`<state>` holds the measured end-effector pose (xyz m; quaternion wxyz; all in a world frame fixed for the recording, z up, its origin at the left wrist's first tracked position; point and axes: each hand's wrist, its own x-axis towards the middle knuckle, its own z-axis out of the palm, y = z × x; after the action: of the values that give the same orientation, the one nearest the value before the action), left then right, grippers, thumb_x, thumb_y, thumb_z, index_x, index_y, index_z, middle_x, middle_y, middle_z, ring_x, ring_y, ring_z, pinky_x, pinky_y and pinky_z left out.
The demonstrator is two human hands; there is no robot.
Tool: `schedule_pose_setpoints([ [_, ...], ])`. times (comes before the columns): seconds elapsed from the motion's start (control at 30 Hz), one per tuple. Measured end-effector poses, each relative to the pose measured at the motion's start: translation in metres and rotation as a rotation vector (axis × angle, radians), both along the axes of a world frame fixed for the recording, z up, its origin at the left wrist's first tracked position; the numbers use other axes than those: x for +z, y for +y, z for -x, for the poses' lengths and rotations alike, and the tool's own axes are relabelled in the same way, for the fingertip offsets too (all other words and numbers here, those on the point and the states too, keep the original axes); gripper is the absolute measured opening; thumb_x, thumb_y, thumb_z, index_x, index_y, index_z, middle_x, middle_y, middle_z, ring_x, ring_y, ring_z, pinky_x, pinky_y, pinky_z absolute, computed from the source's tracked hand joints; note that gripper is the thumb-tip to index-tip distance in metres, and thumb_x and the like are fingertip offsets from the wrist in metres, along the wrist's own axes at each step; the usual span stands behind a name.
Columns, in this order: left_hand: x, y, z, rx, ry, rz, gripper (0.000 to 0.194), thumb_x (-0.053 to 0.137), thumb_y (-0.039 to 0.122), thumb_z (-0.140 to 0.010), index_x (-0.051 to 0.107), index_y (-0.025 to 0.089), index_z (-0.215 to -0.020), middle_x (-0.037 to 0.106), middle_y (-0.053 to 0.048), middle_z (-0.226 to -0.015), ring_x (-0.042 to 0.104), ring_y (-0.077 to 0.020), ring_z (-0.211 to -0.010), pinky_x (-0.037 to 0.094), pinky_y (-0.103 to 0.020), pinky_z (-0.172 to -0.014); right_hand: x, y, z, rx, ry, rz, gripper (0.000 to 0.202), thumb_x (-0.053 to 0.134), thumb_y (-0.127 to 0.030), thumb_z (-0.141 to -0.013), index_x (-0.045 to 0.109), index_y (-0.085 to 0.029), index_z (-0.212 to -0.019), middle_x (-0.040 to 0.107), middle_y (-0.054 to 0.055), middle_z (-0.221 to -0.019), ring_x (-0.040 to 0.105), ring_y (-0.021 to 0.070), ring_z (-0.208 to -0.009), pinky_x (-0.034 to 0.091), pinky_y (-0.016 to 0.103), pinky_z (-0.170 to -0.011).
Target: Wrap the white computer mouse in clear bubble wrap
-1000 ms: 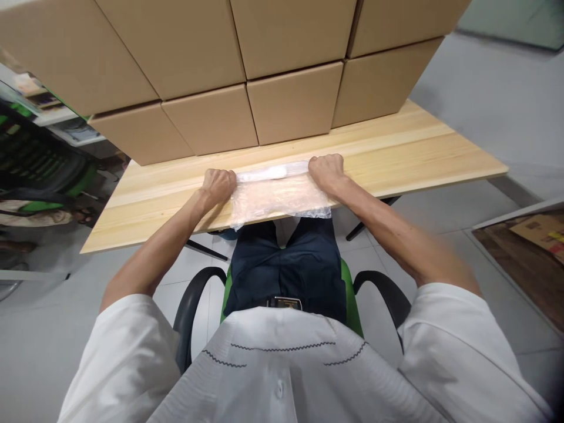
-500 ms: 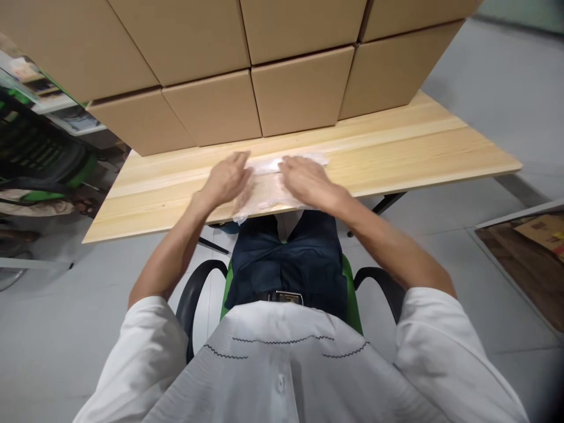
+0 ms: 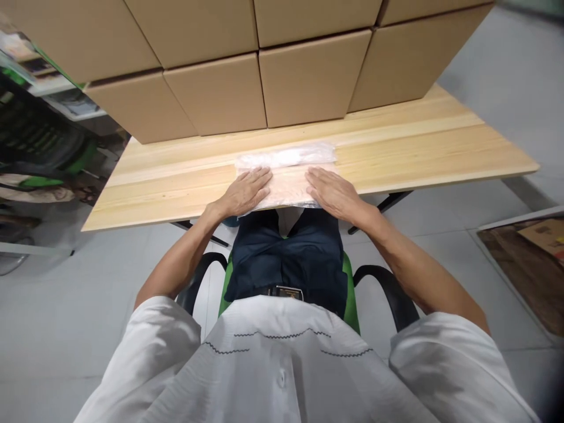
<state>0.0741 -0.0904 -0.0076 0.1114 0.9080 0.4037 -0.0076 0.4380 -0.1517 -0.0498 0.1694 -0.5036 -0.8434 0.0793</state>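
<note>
A thin, clear plastic bag [image 3: 288, 183] lies flat at the front edge of the wooden table, its far strip bunched and whitish. My left hand [image 3: 248, 191] rests flat on the left part of the bag, fingers stretched out. On the right part, my right hand [image 3: 331, 191] lies palm down with its fingers extended. Both hands press the plastic, apart from each other, and grip nothing. Whether anything is inside the bag I cannot tell.
Brown cardboard boxes [image 3: 315, 76] stand stacked along the back of the wooden table [image 3: 423, 144]. A dark chair [image 3: 39, 135] with green parts is at the far left. On the floor at right lies cardboard [image 3: 544, 235]. I sit on a green chair with black armrests [image 3: 388, 294].
Both hands have moved toward me and outward, from the bag's far strip to its sides. Their curled fingers have flattened out, and the bag is spread smoother.
</note>
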Motion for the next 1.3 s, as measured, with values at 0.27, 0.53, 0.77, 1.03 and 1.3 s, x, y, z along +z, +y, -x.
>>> schedule_pose_setpoints([
  [0.27, -0.013, -0.034, 0.044, -0.078, -0.154, -0.095, 0.108, 0.045, 0.094, -0.127, 0.05, 0.019, -0.204, 0.046, -0.024, -0.212, 0.047, -0.0458, -0.199, 0.039, -0.066, -0.165, -0.015, -0.032, -0.03, 0.068, -0.005, -0.167, 0.074, 0.066, -0.052, -0.13, 0.067, -0.008, -0.189, 0.055, 0.029, -0.203, 0.055, 0.0484, -0.191, 0.047, 0.074, -0.158],
  [0.53, -0.037, -0.042, 0.044, -0.187, -0.234, -0.19, 0.061, 0.055, 0.048, -0.133, 0.073, 0.025, -0.187, 0.071, -0.022, -0.195, 0.063, -0.0415, -0.189, 0.056, -0.069, -0.155, -0.028, -0.03, -0.029, 0.155, 0.019, -0.231, 0.065, 0.063, -0.012, -0.118, 0.08, -0.019, -0.18, 0.075, 0.02, -0.189, 0.069, 0.0409, -0.182, 0.061, 0.07, -0.149],
  [0.77, -0.039, -0.038, 0.055, -0.086, -0.527, -0.161, 0.055, 0.055, 0.061, -0.132, 0.093, 0.027, -0.148, 0.096, -0.018, -0.156, 0.092, -0.0357, -0.154, 0.073, -0.059, -0.134, -0.017, -0.027, -0.036, 0.113, 0.23, -0.188, 0.046, 0.056, -0.028, -0.125, 0.093, -0.024, -0.152, 0.093, 0.017, -0.161, 0.089, 0.0378, -0.156, 0.07, 0.063, -0.136],
  [1.03, -0.015, -0.036, 0.031, 0.317, -0.881, 0.08, 0.078, 0.084, 0.089, -0.107, 0.055, 0.026, -0.071, 0.052, 0.003, -0.066, 0.045, -0.0143, -0.063, 0.039, -0.032, -0.063, 0.024, -0.021, -0.031, -0.098, 0.418, 0.025, 0.044, 0.062, -0.057, -0.117, 0.062, -0.029, -0.083, 0.071, 0.003, -0.082, 0.064, 0.0244, -0.079, 0.05, 0.04, -0.081],
  [1.3, -0.009, -0.024, 0.012, 0.455, -0.943, 0.026, 0.059, 0.081, 0.061, -0.102, 0.046, 0.027, -0.069, 0.04, 0.004, -0.071, 0.037, -0.0137, -0.069, 0.032, -0.034, -0.068, 0.041, -0.002, -0.02, -0.219, 0.398, 0.029, 0.043, 0.064, -0.051, -0.11, 0.051, -0.03, -0.075, 0.061, 0.003, -0.073, 0.056, 0.0242, -0.076, 0.041, 0.04, -0.076],
])
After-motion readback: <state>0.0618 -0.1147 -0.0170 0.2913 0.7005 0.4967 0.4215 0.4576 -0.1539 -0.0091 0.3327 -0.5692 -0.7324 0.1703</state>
